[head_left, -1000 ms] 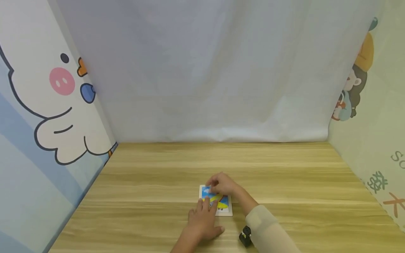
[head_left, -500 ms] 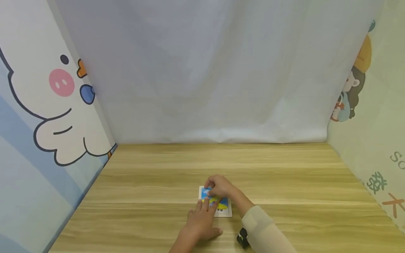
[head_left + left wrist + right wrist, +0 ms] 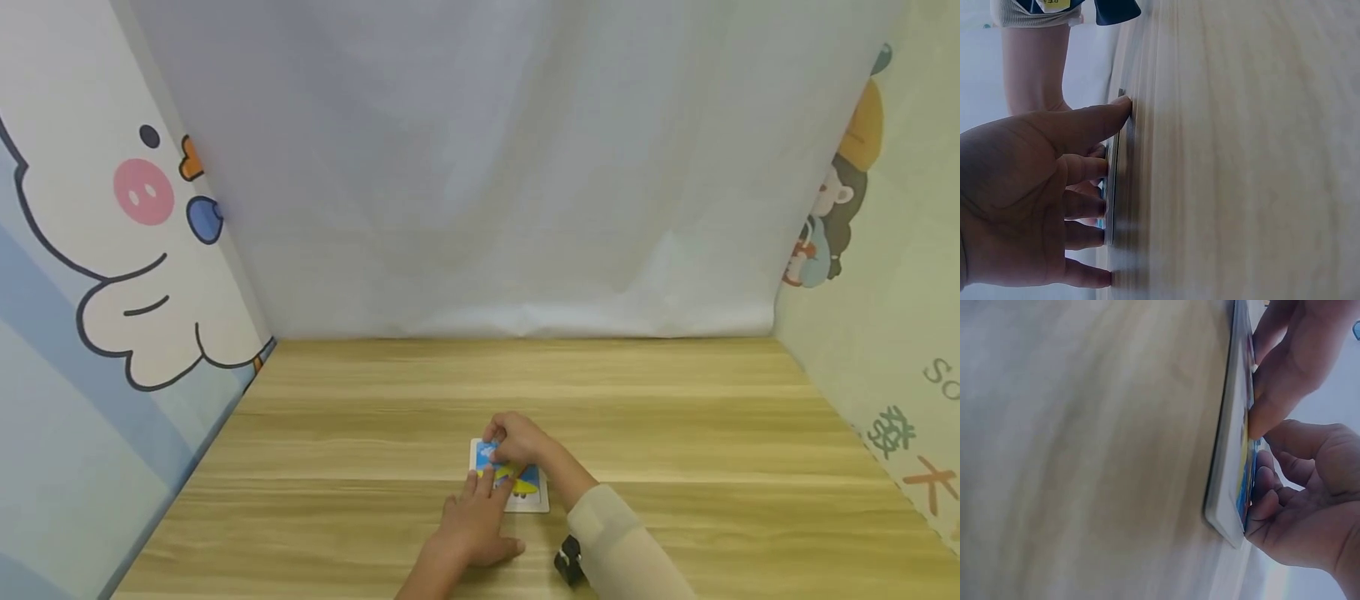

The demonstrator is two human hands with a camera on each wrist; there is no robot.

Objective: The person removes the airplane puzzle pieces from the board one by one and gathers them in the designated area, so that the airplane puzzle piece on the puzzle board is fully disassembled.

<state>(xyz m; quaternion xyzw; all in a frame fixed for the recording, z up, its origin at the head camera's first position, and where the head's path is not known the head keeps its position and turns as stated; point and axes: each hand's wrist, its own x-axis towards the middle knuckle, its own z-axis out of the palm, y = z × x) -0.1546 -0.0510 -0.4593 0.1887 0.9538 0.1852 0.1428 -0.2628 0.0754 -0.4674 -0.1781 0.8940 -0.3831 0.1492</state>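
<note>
A small picture puzzle (image 3: 533, 500), blue and yellow within a white raised rim, lies flat on the table. My left hand (image 3: 476, 527) lies at its near-left side, fingers straight with several tips on the picture. In the left wrist view the same hand (image 3: 1029, 194) spreads its thumb away from the board. My right hand (image 3: 520, 439) reaches over the far part of the picture, fingers and thumb bent down onto it. From the right wrist, the right hand (image 3: 1316, 500) shows curled fingertips at the picture surface; whether a loose piece is between them I cannot tell.
A small black object (image 3: 569, 561) lies on the wood-grain table (image 3: 360, 433) beside the right sleeve (image 3: 626, 546). A white curtain (image 3: 480, 183) hangs behind the table. Printed cartoon panels (image 3: 180, 292) stand along both sides.
Both hands stay on the puzzle almost unmoved. The right hand's fingers have shifted slightly left and toward the near side over the picture.
</note>
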